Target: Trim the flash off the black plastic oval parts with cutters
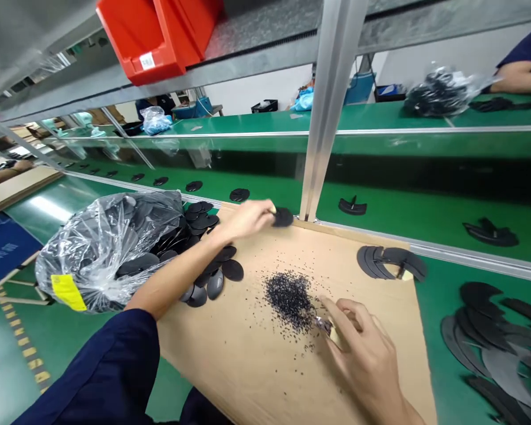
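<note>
Fingers of my left hand (251, 218) are bent together at the left rim of a black disc (284, 217), by the far edge of the brown sheet (230, 366); whether they grip it, I cannot tell. My right hand (365, 345) pinches a small shiny piece (323, 324) beside the black granules (289, 300), mid-sheet. Curved black parts (374, 261) lie at the far right corner

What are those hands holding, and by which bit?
The left hand is at the left edge of a black disc, maybe gripping it. The right hand has something small and shiny at its fingertips, too blurry to tell which part.
</note>
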The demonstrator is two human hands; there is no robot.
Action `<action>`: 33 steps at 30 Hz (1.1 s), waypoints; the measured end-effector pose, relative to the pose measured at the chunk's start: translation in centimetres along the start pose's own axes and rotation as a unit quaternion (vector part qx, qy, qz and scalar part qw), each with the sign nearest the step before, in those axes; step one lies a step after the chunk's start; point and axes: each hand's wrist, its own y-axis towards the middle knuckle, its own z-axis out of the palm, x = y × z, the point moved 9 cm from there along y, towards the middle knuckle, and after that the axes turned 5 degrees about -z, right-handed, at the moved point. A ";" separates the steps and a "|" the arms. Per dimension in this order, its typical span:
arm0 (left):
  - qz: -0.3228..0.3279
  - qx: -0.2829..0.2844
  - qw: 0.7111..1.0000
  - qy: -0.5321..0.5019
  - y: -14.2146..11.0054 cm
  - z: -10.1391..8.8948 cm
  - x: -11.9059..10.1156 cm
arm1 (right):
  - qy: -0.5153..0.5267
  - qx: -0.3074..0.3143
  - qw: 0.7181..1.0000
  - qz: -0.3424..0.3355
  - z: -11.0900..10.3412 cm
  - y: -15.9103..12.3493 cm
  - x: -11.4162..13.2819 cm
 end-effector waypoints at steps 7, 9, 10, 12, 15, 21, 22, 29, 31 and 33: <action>0.209 0.151 0.960 -0.110 -12.3 5.4 -10.3 | 0.091 0.016 0.993 -0.068 0.4 0.1 2.5; 0.170 0.175 0.968 -0.055 -12.2 6.0 -8.8 | 0.106 0.016 0.992 -0.061 0.5 0.2 2.3; 0.135 0.182 0.974 -0.013 -11.5 5.8 -7.1 | 0.108 0.012 0.993 -0.051 0.5 0.2 2.0; 0.049 0.178 0.980 0.073 -9.3 4.4 -2.4 | 0.108 0.001 0.994 -0.036 0.5 0.2 1.5; -0.102 0.144 0.968 0.181 -5.6 0.3 6.0 | 0.104 -0.008 0.994 -0.025 0.6 0.2 1.0; -0.242 0.187 0.914 0.268 -3.2 -3.1 15.4 | 0.106 -0.014 0.994 -0.025 0.6 0.3 1.2; -0.248 0.187 0.910 0.275 -3.4 -3.1 15.9 | 0.110 -0.015 0.994 -0.020 0.6 0.3 1.1; -0.261 0.094 0.903 0.329 -4.5 -5.0 15.9 | 0.175 -0.030 0.983 0.052 0.5 0.1 0.0; -0.262 0.068 0.901 0.338 -4.6 -5.8 15.5 | 0.194 -0.040 0.978 0.073 0.4 0.0 -0.4; -0.263 0.045 0.900 0.345 -5.0 -6.3 14.6 | 0.221 -0.045 0.968 0.110 0.5 0.0 -0.8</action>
